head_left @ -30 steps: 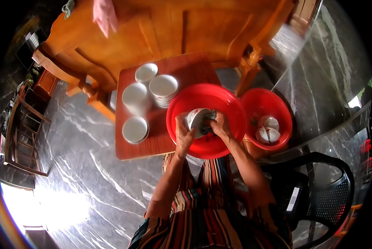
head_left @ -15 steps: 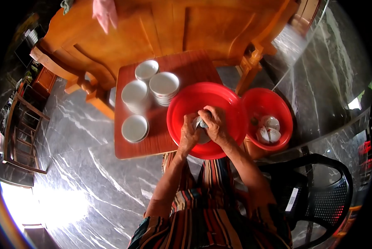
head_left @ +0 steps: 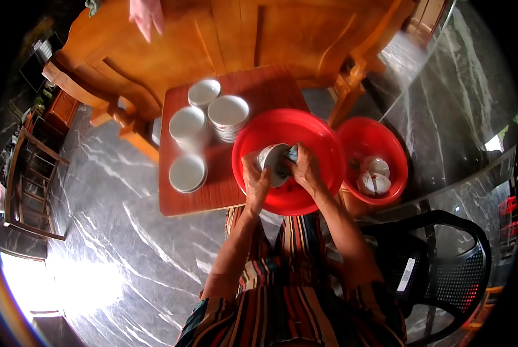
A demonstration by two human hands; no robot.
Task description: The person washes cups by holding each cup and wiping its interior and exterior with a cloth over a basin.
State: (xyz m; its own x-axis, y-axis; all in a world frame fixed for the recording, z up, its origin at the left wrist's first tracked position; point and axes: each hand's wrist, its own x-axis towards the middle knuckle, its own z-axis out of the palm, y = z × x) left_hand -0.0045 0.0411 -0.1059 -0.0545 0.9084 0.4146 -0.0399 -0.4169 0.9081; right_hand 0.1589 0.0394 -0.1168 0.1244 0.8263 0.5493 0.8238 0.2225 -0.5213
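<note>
Over the large red basin point(head_left: 319, 130), my left hand point(head_left: 255, 180) is closed on the side of a white bowl point(head_left: 265, 155), which is tilted with its opening toward the right. My right hand point(head_left: 306, 169) holds a bluish-grey cloth point(head_left: 293, 153) against the inside of the bowl, its fingers partly hidden there. Left of the basin stand stacks of white bowls: one at the back point(head_left: 204, 91), a taller one point(head_left: 228, 110) beside the basin, another point(head_left: 188, 123) on the left, and a low stack point(head_left: 188, 173) in front.
A second red basin point(head_left: 399, 151) on the right holds several white bowls point(head_left: 379, 184). The stacks stand on a reddish wooden table point(head_left: 175, 206). Behind it is a wooden bench point(head_left: 230, 34) with a pink glove point(head_left: 146, 16) hanging on it. A black chair point(head_left: 444, 222) is at the lower right.
My hands have moved apart a little, and the bowl has turned up so its outer wall and opening show. The cloth in my right hand is now at the bowl's right side.
</note>
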